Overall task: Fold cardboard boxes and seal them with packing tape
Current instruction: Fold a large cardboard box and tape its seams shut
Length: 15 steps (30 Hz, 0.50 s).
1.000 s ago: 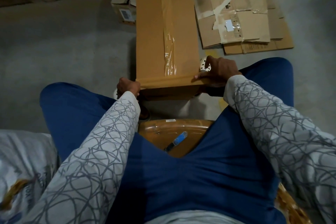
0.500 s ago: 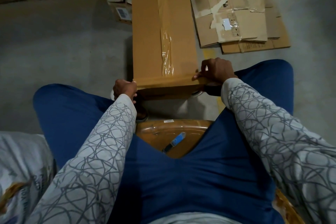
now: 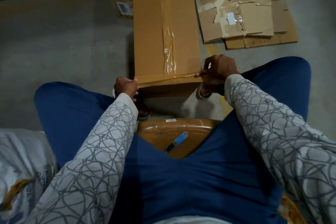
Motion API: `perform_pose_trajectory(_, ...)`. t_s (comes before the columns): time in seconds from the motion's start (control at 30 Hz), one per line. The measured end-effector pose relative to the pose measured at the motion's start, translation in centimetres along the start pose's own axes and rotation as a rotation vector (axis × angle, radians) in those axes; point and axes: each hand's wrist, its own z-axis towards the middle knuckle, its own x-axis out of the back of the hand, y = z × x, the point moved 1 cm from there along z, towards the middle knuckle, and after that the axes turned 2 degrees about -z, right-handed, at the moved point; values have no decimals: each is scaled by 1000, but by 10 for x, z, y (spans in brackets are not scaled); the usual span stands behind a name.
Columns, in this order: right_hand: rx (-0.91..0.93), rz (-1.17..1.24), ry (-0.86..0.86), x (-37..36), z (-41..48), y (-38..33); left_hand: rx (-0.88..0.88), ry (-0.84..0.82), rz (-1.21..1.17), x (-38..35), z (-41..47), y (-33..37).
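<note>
A long brown cardboard box [image 3: 149, 29] lies closed on the floor in front of my knees, with a strip of clear tape [image 3: 167, 23] along its centre seam. A second tape strip [image 3: 169, 78] is stretched across its near edge. My left hand [image 3: 125, 86] grips the strip's end at the near left corner, fingers curled. At the near right corner my right hand [image 3: 220, 71] is curled round the tape roll [image 3: 209, 65], which it mostly hides, and its thumb presses on the strip.
A blue-handled knife [image 3: 177, 141] lies on the brown seat [image 3: 196, 129] between my legs. Flattened cardboard [image 3: 254, 14] is piled on the floor at the right of the box. A small box [image 3: 120, 3] sits at the far left, a printed sack [image 3: 21, 160] beside my left leg.
My right hand has shifted slightly at the right corner, with its thumb now down on the strip. My left hand stays at the left corner. The box has not moved.
</note>
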Motion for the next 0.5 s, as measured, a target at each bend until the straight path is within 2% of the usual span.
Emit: perform_pose_trajectory(0.5, -5, 169, -127, 9, 1, 7, -23, -12, 15, 4, -2, 1)
